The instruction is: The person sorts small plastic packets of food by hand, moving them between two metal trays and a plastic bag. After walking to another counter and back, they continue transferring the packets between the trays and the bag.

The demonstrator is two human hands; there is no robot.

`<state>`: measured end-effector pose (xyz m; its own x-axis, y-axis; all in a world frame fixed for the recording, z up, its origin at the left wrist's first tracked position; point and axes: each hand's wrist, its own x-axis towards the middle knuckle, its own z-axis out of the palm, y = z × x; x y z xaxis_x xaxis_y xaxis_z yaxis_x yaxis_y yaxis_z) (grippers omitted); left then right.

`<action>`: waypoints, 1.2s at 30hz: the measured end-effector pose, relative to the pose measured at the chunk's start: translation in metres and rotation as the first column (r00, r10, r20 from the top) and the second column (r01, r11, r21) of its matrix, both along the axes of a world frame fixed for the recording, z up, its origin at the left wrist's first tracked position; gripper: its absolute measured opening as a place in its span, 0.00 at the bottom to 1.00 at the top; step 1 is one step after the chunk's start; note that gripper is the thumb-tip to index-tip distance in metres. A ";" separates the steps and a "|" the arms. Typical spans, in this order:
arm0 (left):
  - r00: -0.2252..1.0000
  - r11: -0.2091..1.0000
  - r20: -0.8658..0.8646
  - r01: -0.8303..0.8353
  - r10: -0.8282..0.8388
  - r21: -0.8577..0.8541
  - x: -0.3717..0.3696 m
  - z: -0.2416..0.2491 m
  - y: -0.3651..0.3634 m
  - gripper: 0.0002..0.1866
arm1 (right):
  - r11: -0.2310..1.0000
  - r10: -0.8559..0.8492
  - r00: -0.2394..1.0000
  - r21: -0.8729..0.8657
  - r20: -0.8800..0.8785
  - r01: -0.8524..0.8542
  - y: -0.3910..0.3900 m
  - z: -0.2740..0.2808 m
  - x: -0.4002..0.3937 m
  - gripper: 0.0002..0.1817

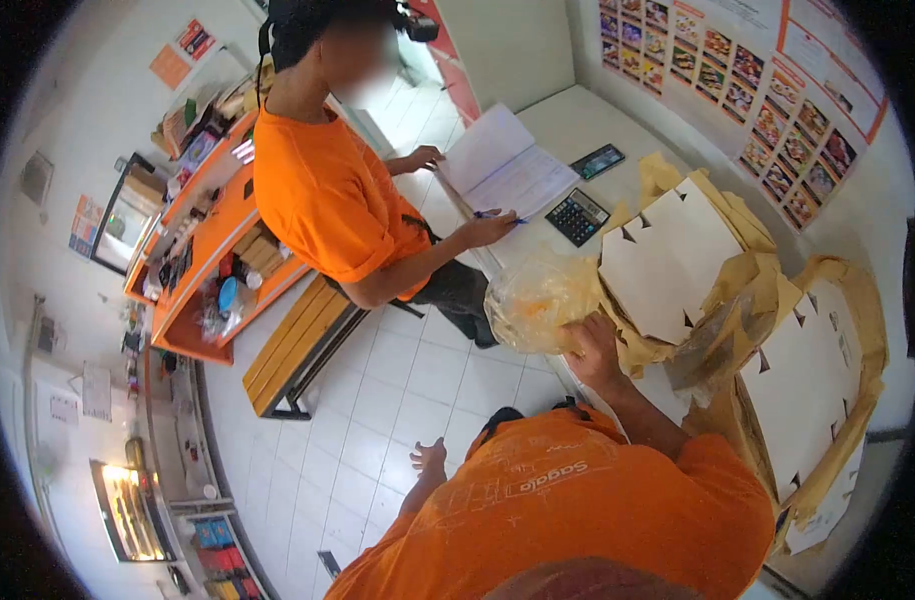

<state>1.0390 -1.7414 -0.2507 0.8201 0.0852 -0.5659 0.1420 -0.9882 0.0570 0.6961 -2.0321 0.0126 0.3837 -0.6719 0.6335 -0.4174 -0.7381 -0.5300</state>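
Note:
My right hand [592,348] is closed on the near edge of a clear, crumpled plastic bag [539,300] on the white counter [549,112]. To its right stands a stack of white cardboard pieces [667,260] in torn brown paper. A second wrapped stack of white cardboard [812,375] is further right. Lower left, over the tiled floor, my left hand [429,458] hangs with its fingers apart, holding nothing. Beyond the bag are a black calculator [577,216], a phone [597,161] and an open notebook [512,165].
Across the counter's corner a co-worker [327,190] in an orange shirt holds a pen over the notebook. Behind the co-worker are a wooden bench [302,345] and an orange shelf unit [202,270] with goods. Picture posters [737,70] hang on the right wall.

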 end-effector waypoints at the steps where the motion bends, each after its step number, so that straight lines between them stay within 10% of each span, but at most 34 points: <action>1: 0.994 0.995 -0.066 0.094 -0.092 0.034 0.002 -0.003 0.017 0.49 | 1.000 0.013 1.000 -0.003 0.022 -0.013 -0.002 -0.005 0.001 0.22; 8: 0.983 0.980 -0.003 -0.185 0.185 0.078 -0.010 -0.010 0.091 0.51 | 0.999 0.029 0.997 0.044 0.076 -0.032 0.004 -0.018 0.003 0.23; 13: 0.994 0.991 -0.101 0.048 -0.036 0.126 0.022 -0.052 0.084 0.51 | 0.997 0.052 0.996 0.052 0.066 -0.056 0.008 -0.023 -0.001 0.23; 24: 0.996 0.998 -0.065 -0.062 0.062 0.007 -0.008 -0.003 0.038 0.50 | 0.999 0.040 0.999 -0.008 0.035 -0.039 0.015 -0.018 0.012 0.26; 36: 0.986 0.999 -0.165 0.014 -0.006 0.045 0.029 -0.095 0.079 0.51 | 0.997 0.071 0.997 0.040 0.021 -0.072 0.038 -0.009 0.021 0.24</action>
<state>1.0681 -1.6627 -0.3458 0.7169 0.1064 -0.6890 0.1355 -0.9907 -0.0120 0.7170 -1.9941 0.0035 0.4194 -0.6684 0.6143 -0.3539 -0.7436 -0.5674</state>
